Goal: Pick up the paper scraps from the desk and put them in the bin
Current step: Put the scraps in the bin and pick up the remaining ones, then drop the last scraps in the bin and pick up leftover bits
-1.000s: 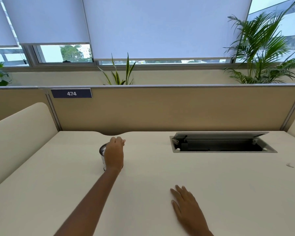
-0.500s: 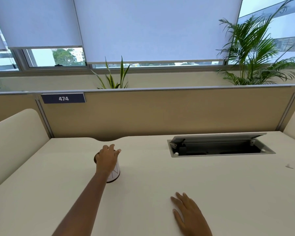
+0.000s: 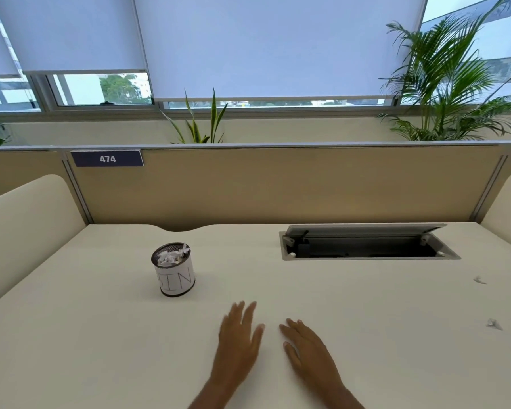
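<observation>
Upright mesh bin (image 3: 174, 270) holds crumpled scraps (image 3: 170, 256); 2 scraps (image 3: 480, 280) (image 3: 494, 324) lie far right.

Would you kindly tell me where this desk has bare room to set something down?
The widest bare patch lies between the bin and the cable hatch, beyond the left hand and right hand. Another runs from the bin to the left side panel. The hands fill the near middle; two paper scraps lie near the right edge.

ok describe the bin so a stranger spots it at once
On the cream desk, look left of the open cable hatch, below the 474 sign. The bin is a small mesh cylinder of crumpled paper, alone in wearing a handwritten BIN label.
</observation>
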`<state>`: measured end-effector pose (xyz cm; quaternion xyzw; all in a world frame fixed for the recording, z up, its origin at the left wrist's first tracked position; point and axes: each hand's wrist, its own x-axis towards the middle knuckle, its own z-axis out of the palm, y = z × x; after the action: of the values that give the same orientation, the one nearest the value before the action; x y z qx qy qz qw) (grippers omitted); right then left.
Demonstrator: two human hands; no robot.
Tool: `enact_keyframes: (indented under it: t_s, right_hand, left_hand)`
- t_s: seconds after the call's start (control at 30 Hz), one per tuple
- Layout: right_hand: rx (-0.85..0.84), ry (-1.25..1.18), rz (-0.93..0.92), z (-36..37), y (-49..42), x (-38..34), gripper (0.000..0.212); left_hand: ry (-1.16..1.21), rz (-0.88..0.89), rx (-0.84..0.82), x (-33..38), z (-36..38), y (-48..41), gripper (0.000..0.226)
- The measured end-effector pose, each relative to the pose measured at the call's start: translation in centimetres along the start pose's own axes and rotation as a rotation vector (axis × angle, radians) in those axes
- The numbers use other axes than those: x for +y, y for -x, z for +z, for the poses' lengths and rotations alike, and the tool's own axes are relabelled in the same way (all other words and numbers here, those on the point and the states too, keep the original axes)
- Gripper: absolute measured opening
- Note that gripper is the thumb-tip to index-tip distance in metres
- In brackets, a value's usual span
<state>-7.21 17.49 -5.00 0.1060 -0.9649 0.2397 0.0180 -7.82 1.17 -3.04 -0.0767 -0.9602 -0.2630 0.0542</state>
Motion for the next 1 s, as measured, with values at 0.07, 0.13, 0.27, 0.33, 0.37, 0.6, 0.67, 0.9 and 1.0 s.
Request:
enact_keyframes:
  t_s: [0.07, 0.13, 0.27, 0.33, 0.37, 0.6, 0.67, 0.9, 1.0]
  right_hand:
    - [-0.053, -0.058, 0.024, -1.2, 0.5, 0.9, 0.042]
    - [-0.048, -0.174, 0.096, -2.6, 1.3, 2.2, 0.037]
    - [-0.027, -0.342, 0.238, -6.1, 3.8, 4.9, 0.025]
    - [-0.038, -0.315, 0.22, -7.4, 5.3, 6.2, 0.023]
    - [-0.03, -0.306, 0.207, -8.0, 6.0, 6.7, 0.023]
    - [-0.038, -0.22, 0.114, -10.9, 12.4, 9.9, 0.022]
    - [-0.129, -0.161, 0.087, -10.8, 14.0, 10.6, 0.031]
    - [-0.105, -0.042, 0.049, -9.5, 16.1, 10.7, 0.019]
    - [-0.006, -0.147, 0.103, -10.4, 16.0, 11.0, 0.017]
  left_hand:
    - [0.182, 0.027, -0.019, 2.7, 1.3, 2.7, 0.04]
    - [0.288, 0.031, -0.055, 5.4, 2.0, 5.0, 0.037]
    - [0.298, 0.004, -0.178, 9.3, 3.3, 8.7, 0.035]
    - [0.261, 0.026, -0.307, 10.6, 3.5, 9.9, 0.038]
    - [0.227, 0.058, -0.362, 10.9, 3.6, 10.2, 0.042]
    - [0.066, 0.158, -0.438, 12.4, 4.7, 12.9, 0.028]
    - [0.065, 0.093, -0.46, 13.1, 4.9, 12.8, 0.016]
    - [0.184, -0.066, -0.335, 14.6, 5.7, 12.8, 0.021]
    - [0.328, -0.104, -0.237, 15.5, 6.7, 12.3, 0.042]
